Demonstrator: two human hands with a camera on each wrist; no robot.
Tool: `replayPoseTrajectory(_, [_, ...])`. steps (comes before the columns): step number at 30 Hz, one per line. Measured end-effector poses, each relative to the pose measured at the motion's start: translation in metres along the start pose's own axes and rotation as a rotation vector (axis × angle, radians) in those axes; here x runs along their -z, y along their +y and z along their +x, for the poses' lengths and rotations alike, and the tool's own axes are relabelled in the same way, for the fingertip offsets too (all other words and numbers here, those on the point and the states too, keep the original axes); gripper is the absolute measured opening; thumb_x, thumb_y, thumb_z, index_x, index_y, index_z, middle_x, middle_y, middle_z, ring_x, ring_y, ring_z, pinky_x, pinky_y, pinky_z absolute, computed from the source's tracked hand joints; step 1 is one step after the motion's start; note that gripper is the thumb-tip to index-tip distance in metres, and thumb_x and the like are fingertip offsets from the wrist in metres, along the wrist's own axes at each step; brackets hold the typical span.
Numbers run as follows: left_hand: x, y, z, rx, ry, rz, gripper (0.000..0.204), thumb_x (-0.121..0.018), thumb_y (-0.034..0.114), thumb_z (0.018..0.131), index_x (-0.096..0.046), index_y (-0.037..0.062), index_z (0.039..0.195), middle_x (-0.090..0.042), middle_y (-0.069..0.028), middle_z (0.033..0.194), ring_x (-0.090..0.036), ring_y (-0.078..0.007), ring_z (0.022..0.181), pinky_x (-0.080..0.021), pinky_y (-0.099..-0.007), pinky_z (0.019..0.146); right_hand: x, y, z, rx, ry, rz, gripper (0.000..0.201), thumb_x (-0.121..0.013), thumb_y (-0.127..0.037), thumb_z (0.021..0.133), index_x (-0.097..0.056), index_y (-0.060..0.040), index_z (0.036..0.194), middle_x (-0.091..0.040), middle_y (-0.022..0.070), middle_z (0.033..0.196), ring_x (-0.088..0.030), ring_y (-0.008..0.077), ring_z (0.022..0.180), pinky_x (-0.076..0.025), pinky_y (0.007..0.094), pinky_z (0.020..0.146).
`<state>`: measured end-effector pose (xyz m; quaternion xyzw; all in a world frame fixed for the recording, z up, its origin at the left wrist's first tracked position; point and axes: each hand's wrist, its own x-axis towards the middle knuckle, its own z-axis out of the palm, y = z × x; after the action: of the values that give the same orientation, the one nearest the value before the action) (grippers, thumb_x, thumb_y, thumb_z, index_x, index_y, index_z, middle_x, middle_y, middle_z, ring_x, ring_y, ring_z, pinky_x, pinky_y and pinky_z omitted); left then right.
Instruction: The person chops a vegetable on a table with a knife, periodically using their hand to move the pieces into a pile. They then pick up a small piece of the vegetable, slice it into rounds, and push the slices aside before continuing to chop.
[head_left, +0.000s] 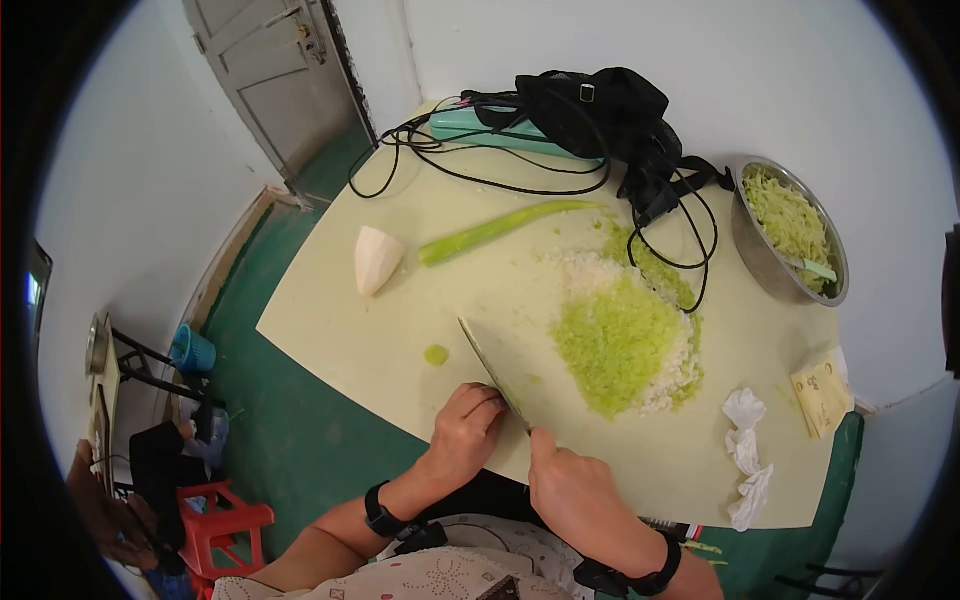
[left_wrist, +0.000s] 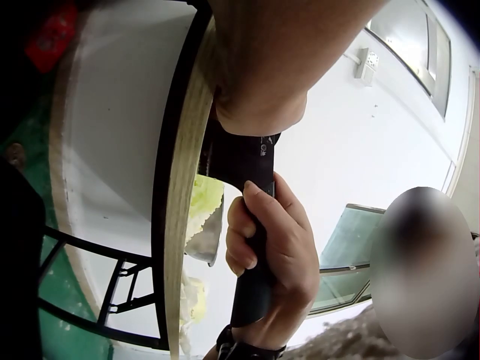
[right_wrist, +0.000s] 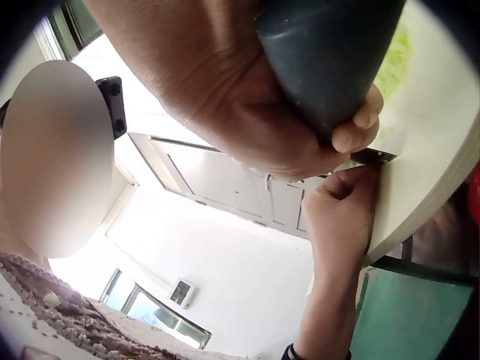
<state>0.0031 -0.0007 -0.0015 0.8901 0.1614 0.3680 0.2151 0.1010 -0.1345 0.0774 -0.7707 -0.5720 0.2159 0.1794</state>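
Note:
My right hand [head_left: 585, 490] grips the black handle [left_wrist: 255, 277] of a kitchen knife [head_left: 483, 350], its blade slanting away over the table's near edge. Against the blade near the handle, my left hand [head_left: 465, 437] has its fingers curled in, and the blade partly hides their tips. A heap of finely chopped green vegetable [head_left: 615, 345] with white bits lies right of the knife. Beyond the blade are a small green slice [head_left: 436, 355], a peeled pale chunk of vegetable [head_left: 378, 260] and a long peeled green stalk [head_left: 500, 232].
A steel bowl [head_left: 762, 268] of shredded greens stands at the right edge. At the back, a black bag [head_left: 600, 105] and loose cables lie over a teal case [head_left: 460, 124]. Crumpled tissues [head_left: 745, 440] and a yellow packet [head_left: 822, 398] sit at right. A red stool [head_left: 222, 520] is on the floor.

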Motion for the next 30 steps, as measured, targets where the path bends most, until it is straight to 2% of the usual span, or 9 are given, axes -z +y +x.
replayPoseTrajectory(2, [0.001, 0.001, -0.001, 0.007, -0.008, 0.001, 0.022, -0.065, -0.012, 0.059, -0.063, -0.0021, 0.079, -0.062, -0.0120, 0.084, -0.060, -0.0289, 0.079, -0.052, -0.0349, 0.066, 0.000, -0.001, 0.003, 0.021, 0.023, -0.030, 0.013, -0.052, -0.001, 0.077, -0.042, 0.0008, 0.085, -0.056, 0.0162, 0.058, -0.060, 0.0331, 0.052, -0.047, 0.0391, 0.043])
replayPoseTrajectory(8, [-0.001, 0.000, 0.000, 0.035, 0.036, -0.051, 0.020, -0.067, -0.010, 0.063, -0.061, 0.0003, 0.080, -0.062, -0.0113, 0.083, -0.060, -0.0288, 0.077, -0.051, -0.0360, 0.064, 0.004, 0.006, 0.000, -0.083, 0.152, 0.115, 0.015, -0.051, -0.010, 0.087, -0.047, 0.0015, 0.097, -0.058, 0.0189, 0.061, -0.060, 0.0361, 0.057, -0.047, 0.0440, 0.051])
replayPoseTrajectory(11, [-0.002, 0.002, 0.002, 0.118, 0.040, -0.080, 0.018, -0.067, -0.007, 0.067, -0.060, 0.0014, 0.080, -0.061, -0.0111, 0.080, -0.059, -0.0291, 0.075, -0.050, -0.0366, 0.061, 0.004, 0.015, -0.007, -0.099, 0.280, 0.163, 0.020, -0.053, -0.013, 0.089, -0.048, 0.0014, 0.102, -0.056, 0.0170, 0.056, -0.059, 0.0330, 0.052, -0.043, 0.0437, 0.048])
replayPoseTrajectory(15, [-0.004, -0.002, 0.014, 0.110, -0.013, -0.023, 0.011, -0.063, -0.003, 0.071, -0.054, 0.0012, 0.073, -0.055, -0.0129, 0.071, -0.055, -0.0318, 0.069, -0.046, -0.0384, 0.061, -0.002, 0.035, -0.009, -0.252, 0.202, 0.695, 0.016, -0.050, -0.014, 0.092, -0.048, -0.0004, 0.101, -0.051, 0.0071, 0.058, -0.053, 0.0174, 0.044, -0.041, 0.0323, 0.041])
replayPoseTrajectory(18, [-0.008, -0.012, 0.020, 0.205, -0.090, -0.131, 0.011, -0.065, -0.002, 0.074, -0.061, 0.0015, 0.084, -0.060, -0.0117, 0.077, -0.060, -0.0246, 0.070, -0.049, -0.0335, 0.060, 0.001, 0.037, -0.010, -0.319, 0.155, 1.113, 0.012, -0.049, -0.013, 0.093, -0.047, -0.0025, 0.100, -0.047, 0.0037, 0.062, -0.047, 0.0124, 0.042, -0.039, 0.0268, 0.038])
replayPoseTrajectory(21, [-0.004, -0.016, 0.021, 0.417, -0.095, -0.398, 0.007, -0.062, 0.000, 0.080, -0.063, 0.0019, 0.087, -0.063, -0.0090, 0.079, -0.061, -0.0193, 0.069, -0.049, -0.0312, 0.063, 0.000, 0.043, -0.011, -0.384, 0.090, 1.304, 0.010, -0.047, -0.010, 0.093, -0.044, -0.0047, 0.100, -0.046, 0.0044, 0.063, -0.045, 0.0138, 0.040, -0.039, 0.0269, 0.037])
replayPoseTrajectory(24, [-0.002, -0.028, 0.020, 0.690, -0.082, -0.701, 0.018, -0.058, 0.018, 0.091, -0.063, 0.0022, 0.098, -0.065, -0.0078, 0.092, -0.061, -0.0171, 0.079, -0.049, -0.0311, 0.072, 0.001, 0.047, -0.014, -0.403, -0.011, 1.503, 0.011, -0.046, -0.011, 0.093, -0.044, -0.0051, 0.102, -0.045, 0.0047, 0.062, -0.043, 0.0136, 0.039, -0.037, 0.0271, 0.036])
replayPoseTrajectory(27, [0.002, -0.027, 0.034, 0.966, -0.007, -1.590, 0.046, -0.050, 0.043, 0.094, -0.058, -0.0004, 0.106, -0.063, -0.0063, 0.094, -0.060, -0.0176, 0.088, -0.048, -0.0332, 0.079, 0.001, 0.048, -0.010, -0.355, -0.103, 1.619, 0.013, -0.047, -0.012, 0.093, -0.045, -0.0063, 0.105, -0.044, 0.0046, 0.063, -0.042, 0.0132, 0.040, -0.036, 0.0268, 0.038])
replayPoseTrajectory(30, [0.003, -0.029, 0.040, 1.040, -0.378, -2.171, 0.066, -0.042, 0.060, 0.090, -0.053, -0.0007, 0.113, -0.061, -0.0083, 0.101, -0.059, -0.0183, 0.093, -0.046, -0.0352, 0.084, -0.003, 0.051, -0.005, -0.335, -0.147, 1.688, 0.016, -0.046, -0.013, 0.093, -0.045, -0.0069, 0.108, -0.043, 0.0047, 0.063, -0.041, 0.0129, 0.040, -0.034, 0.0268, 0.038])
